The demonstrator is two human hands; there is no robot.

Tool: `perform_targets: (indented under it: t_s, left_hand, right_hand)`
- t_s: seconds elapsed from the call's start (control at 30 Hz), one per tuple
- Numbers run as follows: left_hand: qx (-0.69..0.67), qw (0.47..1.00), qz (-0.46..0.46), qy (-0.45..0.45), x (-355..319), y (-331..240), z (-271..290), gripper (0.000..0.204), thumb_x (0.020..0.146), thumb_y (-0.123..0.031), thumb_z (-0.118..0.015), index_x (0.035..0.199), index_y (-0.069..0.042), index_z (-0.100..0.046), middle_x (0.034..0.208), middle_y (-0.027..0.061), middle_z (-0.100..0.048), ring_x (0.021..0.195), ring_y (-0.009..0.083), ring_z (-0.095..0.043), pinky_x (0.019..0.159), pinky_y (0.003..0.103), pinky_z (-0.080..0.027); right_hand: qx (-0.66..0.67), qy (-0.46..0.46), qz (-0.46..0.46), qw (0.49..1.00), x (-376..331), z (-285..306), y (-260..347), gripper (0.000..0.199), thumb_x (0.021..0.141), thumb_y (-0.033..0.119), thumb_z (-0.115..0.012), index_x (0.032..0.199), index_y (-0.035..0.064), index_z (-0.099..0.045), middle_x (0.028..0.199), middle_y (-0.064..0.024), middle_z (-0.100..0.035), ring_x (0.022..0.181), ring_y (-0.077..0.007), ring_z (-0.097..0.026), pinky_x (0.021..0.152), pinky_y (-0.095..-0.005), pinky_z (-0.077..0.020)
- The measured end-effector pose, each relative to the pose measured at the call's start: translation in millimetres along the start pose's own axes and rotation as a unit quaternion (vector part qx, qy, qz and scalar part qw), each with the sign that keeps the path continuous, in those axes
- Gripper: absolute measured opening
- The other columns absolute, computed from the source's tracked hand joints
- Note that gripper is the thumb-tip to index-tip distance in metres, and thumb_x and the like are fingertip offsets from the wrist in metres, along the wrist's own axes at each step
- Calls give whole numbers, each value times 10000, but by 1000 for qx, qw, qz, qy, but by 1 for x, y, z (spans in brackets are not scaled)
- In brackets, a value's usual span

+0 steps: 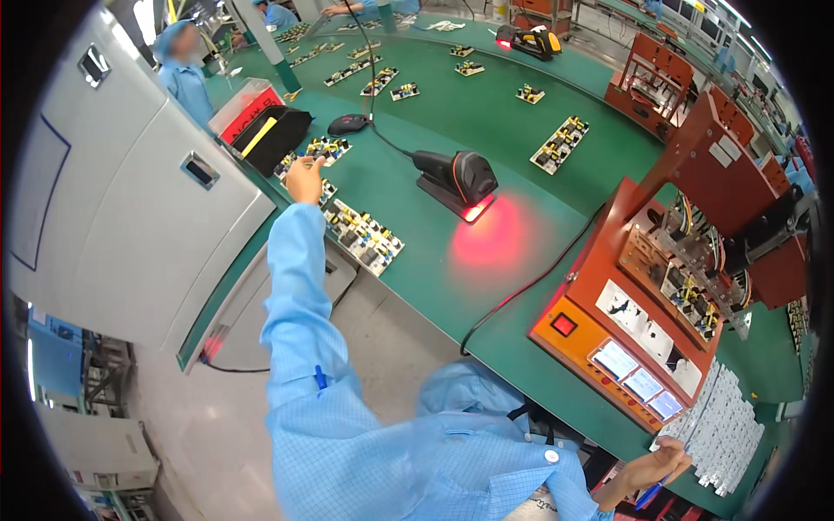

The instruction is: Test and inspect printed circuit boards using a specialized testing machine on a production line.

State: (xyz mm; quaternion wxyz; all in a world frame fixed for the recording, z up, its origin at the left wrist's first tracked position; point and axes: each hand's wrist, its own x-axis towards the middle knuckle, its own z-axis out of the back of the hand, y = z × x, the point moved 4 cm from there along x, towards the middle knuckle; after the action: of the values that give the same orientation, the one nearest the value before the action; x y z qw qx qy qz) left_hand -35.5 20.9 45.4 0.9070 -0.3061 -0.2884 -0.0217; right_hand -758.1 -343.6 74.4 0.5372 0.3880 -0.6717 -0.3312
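My left hand (305, 180) reaches out to the far left, over a group of circuit boards (334, 152) beside a black bin. Its thumb and fingers look apart, and I see nothing held between them. Nearer to me, another populated circuit board panel (365, 236) lies along the bench edge. At the lower right, my right hand (653, 469) is closed around a blue pen (650, 495). It is at the near edge of a stack of pale printed sheets or labels (717, 430), below the orange test fixture (621, 347). A circuit board (691, 300) sits in that fixture.
A barcode scanner (456, 182) on a stand casts red light on the green bench (417, 286). A black mouse (347, 124) and a black bin (278, 139) stand left. Boards such as a long panel (559, 145) lie on the green surface beyond. A co-worker (184, 74) is at far left.
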Motion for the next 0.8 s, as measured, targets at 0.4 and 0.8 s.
perform_targets:
  t_s: [0.4,0.8]
  left_hand:
    - [387,917,-59,76,35,-3,-62,426,740,-491,-718,972,-133,-710,1049,105,-655,1023,317,-601,838,482,-481]
    - [-293,888,-282,216,-164,-230,77,244,885,-224,-591,1006,-18,-639,935,123,-612,817,279,-543,778,374,-426]
  right_hand:
    - [-110,-29,42,993,-14,4,6,233,985,223,-413,819,70,-353,705,-85,-493,676,-152,-482,687,-292,-404]
    - [-351,46,144,924,83,-13,-12,142,842,19,-648,981,11,-623,961,-65,-639,741,-110,-501,726,-247,-418]
